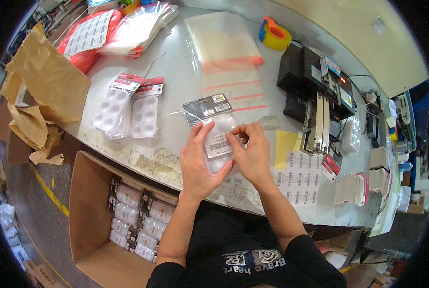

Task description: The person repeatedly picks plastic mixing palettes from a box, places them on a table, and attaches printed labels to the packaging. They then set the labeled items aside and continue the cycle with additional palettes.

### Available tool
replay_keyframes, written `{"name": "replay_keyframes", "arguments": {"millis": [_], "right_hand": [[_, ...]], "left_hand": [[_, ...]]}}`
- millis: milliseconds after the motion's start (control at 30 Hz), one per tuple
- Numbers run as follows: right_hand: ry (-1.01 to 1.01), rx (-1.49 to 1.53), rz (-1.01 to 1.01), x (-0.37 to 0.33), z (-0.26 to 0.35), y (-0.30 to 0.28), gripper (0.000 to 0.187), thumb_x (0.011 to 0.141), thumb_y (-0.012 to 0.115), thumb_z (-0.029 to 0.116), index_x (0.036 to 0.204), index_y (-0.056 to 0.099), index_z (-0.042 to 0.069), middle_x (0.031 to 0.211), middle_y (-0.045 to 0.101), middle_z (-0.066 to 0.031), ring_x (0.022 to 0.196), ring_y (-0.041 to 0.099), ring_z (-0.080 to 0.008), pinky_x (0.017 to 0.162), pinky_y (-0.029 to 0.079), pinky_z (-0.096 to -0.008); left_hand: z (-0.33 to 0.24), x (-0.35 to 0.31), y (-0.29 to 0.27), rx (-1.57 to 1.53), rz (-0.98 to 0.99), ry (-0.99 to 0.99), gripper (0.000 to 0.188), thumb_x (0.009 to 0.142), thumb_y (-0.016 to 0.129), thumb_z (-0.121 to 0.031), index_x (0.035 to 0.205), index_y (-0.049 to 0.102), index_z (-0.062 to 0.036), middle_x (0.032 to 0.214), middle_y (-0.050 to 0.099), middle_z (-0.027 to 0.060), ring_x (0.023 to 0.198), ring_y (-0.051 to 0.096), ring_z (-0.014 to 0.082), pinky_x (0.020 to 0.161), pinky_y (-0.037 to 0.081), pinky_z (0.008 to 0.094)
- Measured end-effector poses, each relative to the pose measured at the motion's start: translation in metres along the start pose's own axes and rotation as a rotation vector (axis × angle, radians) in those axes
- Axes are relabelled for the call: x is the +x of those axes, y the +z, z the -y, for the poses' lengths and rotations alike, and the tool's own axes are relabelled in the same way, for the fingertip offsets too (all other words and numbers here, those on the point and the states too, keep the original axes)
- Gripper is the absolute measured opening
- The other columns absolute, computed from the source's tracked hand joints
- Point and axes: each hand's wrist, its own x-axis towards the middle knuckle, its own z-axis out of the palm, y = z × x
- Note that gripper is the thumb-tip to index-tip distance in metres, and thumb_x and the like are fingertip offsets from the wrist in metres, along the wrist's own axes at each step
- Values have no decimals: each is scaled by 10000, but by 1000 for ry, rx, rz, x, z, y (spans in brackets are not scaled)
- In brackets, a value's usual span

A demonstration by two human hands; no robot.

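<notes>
A clear bagged pack (218, 165) with a white, round-welled plastic palette inside lies at the table's near edge. Its dark header card (200, 110) points away from me. My left hand (195, 161) is closed round the pack's left side, fingertips on top and thumb along the near end. On the pack sits a white barcode label (218, 145). My right hand (251, 154) has its fingers curled and its thumb at the label's right edge, pinching there. Two similar palette packs with red header cards (146, 115) rest to the left.
Flat clear bags with red strips (224, 45) lie behind. At right stand a tape roll (275, 36), a black label machine (315, 81), a barcode sticker sheet (298, 180) and stacked cards (350, 188). Below left, an open carton (87, 211) holds several packs. Brown paper (46, 77) hangs at left.
</notes>
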Motion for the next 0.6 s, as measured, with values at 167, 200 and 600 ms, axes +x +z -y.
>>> {"name": "replay_keyframes", "arguments": {"millis": [167, 200, 600], "right_hand": [[51, -21, -57, 0, 8, -3, 169, 776, 688, 122, 890, 649, 3, 819, 578, -113, 699, 572, -200, 642, 457, -309], [50, -67, -33, 0, 10, -4, 168, 786, 683, 139, 899, 653, 19, 833, 576, -109, 700, 586, -208, 642, 465, -321], [55, -160, 45, 7, 11, -6, 123, 791, 675, 156, 834, 648, 44, 830, 576, -107, 713, 615, -260, 639, 477, -363]], "left_hand": [[3, 0, 1, -14, -5, -5, 818, 623, 801, -233, 1320, 411, -59, 1325, 486, 82, 1297, 397, 274, 919, 354, 402], [3, 0, 1, -21, -11, -12, 817, 623, 801, -233, 1320, 412, -60, 1324, 487, 81, 1296, 399, 273, 914, 356, 400], [1, -1, 2, 18, -35, -13, 823, 608, 804, -234, 1315, 416, -67, 1316, 494, 73, 1289, 409, 257, 869, 371, 386]]}}
